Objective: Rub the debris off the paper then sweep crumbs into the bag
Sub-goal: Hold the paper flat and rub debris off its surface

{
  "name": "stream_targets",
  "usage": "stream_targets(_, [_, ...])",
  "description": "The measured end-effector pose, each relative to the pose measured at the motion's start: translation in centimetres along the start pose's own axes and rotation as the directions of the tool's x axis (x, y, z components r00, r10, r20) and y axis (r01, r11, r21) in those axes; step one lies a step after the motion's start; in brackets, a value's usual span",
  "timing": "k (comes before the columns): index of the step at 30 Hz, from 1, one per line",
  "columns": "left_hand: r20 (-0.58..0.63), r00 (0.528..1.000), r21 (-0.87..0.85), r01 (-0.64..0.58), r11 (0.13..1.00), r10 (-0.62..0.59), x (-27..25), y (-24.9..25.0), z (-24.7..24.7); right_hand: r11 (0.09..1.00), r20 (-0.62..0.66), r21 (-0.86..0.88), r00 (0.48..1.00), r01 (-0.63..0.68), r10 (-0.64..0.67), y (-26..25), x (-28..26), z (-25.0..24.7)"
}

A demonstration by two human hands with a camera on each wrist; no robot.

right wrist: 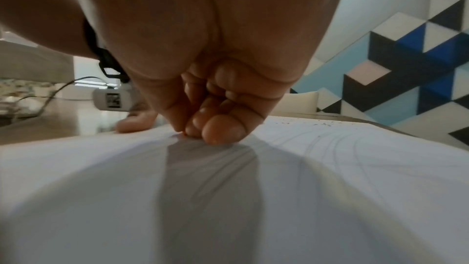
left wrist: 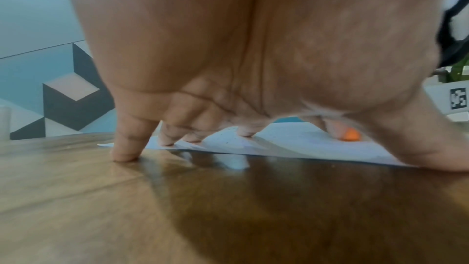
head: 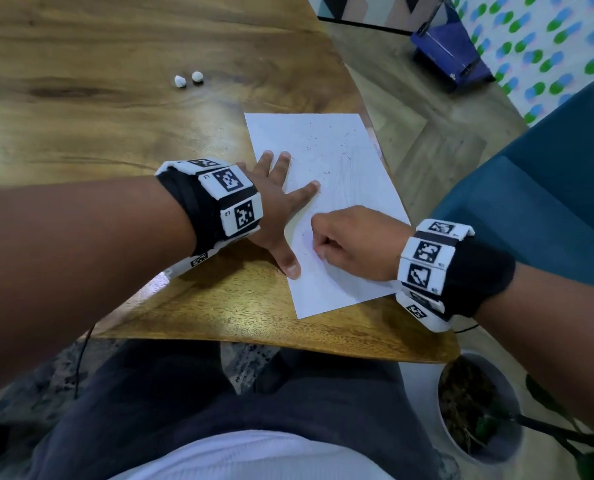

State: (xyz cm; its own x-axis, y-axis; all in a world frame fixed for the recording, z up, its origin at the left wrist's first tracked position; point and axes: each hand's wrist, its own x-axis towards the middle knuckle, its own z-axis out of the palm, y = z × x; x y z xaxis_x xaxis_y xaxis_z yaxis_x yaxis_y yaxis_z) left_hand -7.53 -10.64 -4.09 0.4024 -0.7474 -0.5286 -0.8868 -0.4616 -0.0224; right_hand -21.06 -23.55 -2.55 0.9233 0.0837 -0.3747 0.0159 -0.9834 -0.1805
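My right hand [head: 354,242] is curled into a loose fist, fingertips [right wrist: 220,129] bunched and pressed down on the paper [head: 344,161]. From the left wrist view a small orange thing [left wrist: 350,134] shows between those fingers, touching the sheet; I pinch it, but it is too small and blurred to name. My left hand [head: 278,206] lies flat and spread, fingers straight. Thumb and three fingers press the sheet's left edge; the little finger [left wrist: 127,148] lands on the wooden table [head: 98,109] just beside the paper.

The paper sits at the table's right near corner, skewed to the edge. Faint pencil curves cross it. Small dark crumbs [head: 326,147] are scattered over its far half, beyond both hands.

Two small white lumps [head: 188,79] rest together on the wood, well apart from the sheet, to the far left. A potted plant [head: 475,407] stands on the floor below the corner; a blue chair [head: 531,188] is at my right.
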Motion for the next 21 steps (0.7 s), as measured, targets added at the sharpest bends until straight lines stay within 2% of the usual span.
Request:
stream_targets(3, [0.009, 1.0, -0.004, 0.003, 1.0, -0.003, -0.1, -0.1, -0.1, 0.99, 0.091, 0.022, 0.986, 0.137, -0.138, -0.9, -2.5, 1.2])
stream_targets(6, [0.01, 1.0, 0.004, 0.006, 1.0, -0.006, 0.0, 0.0, -0.1, 0.982, 0.111, 0.047, 0.976, 0.181, -0.185, -1.2, -3.1, 1.3])
stream_targets(9, [0.009, 1.0, 0.004, 0.003, 1.0, -0.003, 0.0, 0.0, -0.1, 0.991, 0.047, 0.026, 0.99, 0.133, -0.134, -0.6, -1.4, 0.6])
stream_targets(13, [-0.001, 1.0, -0.001, -0.003, 1.0, 0.003, 0.0, -0.1, 0.1, 0.999, -0.076, 0.0, 0.996, -0.039, 0.039, 0.8, 1.3, -0.6])
stream_targets(15, [0.002, 1.0, -0.005, -0.005, 1.0, 0.005, 0.0, -0.1, 0.0, 0.999, -0.093, -0.009, 0.994, -0.053, 0.052, 1.1, 1.6, -0.6])
stream_targets(18, [0.018, 1.0, -0.006, -0.004, 1.0, 0.004, 0.0, -0.2, 0.0, 0.997, -0.012, 0.029, 0.998, 0.067, -0.066, 0.2, -0.3, 0.3])
stream_targets(21, [0.022, 1.0, -0.001, -0.002, 1.0, 0.002, 0.2, -0.1, 0.0, 0.977, 0.098, 0.045, 0.972, 0.209, -0.213, -1.3, -2.6, 1.3])
